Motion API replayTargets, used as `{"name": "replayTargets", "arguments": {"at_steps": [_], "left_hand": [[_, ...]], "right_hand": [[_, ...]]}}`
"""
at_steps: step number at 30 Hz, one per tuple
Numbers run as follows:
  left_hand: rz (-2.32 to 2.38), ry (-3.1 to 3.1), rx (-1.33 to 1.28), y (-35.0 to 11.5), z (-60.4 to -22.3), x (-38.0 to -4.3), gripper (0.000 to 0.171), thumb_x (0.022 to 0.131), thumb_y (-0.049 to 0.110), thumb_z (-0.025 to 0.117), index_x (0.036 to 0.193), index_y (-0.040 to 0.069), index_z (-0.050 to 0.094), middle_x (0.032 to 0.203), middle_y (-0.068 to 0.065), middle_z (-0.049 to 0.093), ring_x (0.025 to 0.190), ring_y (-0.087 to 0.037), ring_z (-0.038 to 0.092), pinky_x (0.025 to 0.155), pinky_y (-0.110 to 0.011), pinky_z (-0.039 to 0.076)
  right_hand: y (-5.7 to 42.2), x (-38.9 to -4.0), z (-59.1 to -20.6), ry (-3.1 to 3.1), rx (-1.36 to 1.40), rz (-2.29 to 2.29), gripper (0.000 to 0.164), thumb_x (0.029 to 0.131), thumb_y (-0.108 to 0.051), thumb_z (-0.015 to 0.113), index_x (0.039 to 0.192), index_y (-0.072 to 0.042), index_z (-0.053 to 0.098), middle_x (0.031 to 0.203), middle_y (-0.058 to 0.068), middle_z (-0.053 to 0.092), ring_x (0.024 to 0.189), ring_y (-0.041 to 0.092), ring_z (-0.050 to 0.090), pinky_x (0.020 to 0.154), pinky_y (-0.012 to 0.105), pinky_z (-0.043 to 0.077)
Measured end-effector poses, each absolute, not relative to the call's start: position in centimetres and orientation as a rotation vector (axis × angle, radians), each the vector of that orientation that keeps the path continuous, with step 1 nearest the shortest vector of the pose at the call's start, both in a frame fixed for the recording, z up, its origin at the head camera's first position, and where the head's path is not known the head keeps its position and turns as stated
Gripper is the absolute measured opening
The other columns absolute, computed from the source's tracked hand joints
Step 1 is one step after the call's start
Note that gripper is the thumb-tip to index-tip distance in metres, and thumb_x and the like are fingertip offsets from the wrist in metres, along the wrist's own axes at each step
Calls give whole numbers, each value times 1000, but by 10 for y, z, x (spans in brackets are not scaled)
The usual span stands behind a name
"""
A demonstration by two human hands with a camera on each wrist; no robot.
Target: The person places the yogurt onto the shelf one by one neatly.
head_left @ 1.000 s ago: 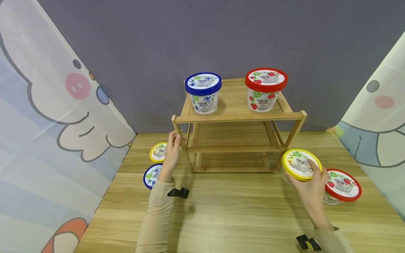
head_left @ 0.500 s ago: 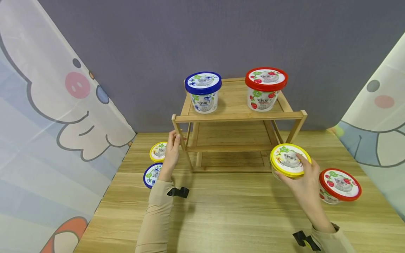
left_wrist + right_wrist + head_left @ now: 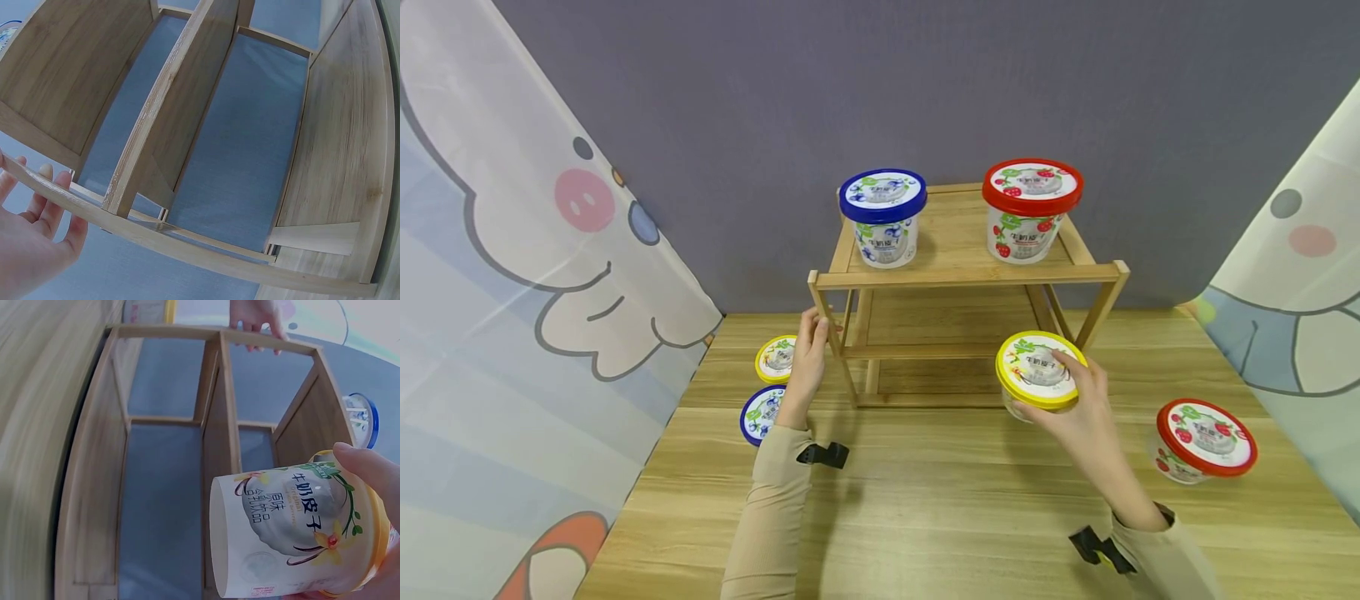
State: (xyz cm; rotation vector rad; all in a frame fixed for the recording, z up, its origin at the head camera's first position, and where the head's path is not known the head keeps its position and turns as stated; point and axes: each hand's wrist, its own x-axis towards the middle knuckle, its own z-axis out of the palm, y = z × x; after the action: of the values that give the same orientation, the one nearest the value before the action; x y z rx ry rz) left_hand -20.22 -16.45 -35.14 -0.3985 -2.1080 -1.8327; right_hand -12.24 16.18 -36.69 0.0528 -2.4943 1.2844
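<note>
My right hand [image 3: 1088,421] grips a white paper tub with a yellow lid [image 3: 1037,371] by its lid, in front of the lower right part of a wooden shelf rack [image 3: 962,277]. In the right wrist view the tub [image 3: 287,531] lies sideways across the picture, its flower print and lettering showing. At the rack's left side, my left hand [image 3: 807,358] holds the front left post, fingers curled behind it. The left wrist view shows those fingers [image 3: 53,209] at the post. On the top shelf stand a blue-lidded tub [image 3: 883,218] and a red-lidded tub [image 3: 1030,210].
Left of the rack, another yellow-lidded tub [image 3: 775,358] and a blue-lidded tub [image 3: 762,415] stand on the wooden table [image 3: 925,500], partly behind my left arm. A red-lidded tub [image 3: 1204,440] stands at the right. A grey partition [image 3: 955,92] rises behind the rack.
My right hand has carried the yellow-lidded tub leftward, from beside the red-lidded tub on the table to the front of the rack's lower right part. The left hand stays on the post.
</note>
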Motion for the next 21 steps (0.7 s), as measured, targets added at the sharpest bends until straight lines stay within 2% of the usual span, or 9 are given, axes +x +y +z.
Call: {"name": "replayTargets", "arguments": {"at_steps": [10,21], "left_hand": [[-1823,-2123,-395,-162,-346,-198,27,97,3,27,118,-10,36,100,-37,42,100,-47,43,88,-46,32],[-1828,-2130,-396,-163,-346,-198,27,97,4,26,119,-9,36,101,-35,41,101,-46,42,90,-49,31]], "right_hand": [[140,-129,-354,-2519,152,1333,78,63,-19,80,128,-3,39,128,26,25,112,44,35,87,59,31],[120,-142,-346,-2512,275,1399,78,64,-20,80,128,-6,39,132,22,25,114,38,36,89,54,32]]}}
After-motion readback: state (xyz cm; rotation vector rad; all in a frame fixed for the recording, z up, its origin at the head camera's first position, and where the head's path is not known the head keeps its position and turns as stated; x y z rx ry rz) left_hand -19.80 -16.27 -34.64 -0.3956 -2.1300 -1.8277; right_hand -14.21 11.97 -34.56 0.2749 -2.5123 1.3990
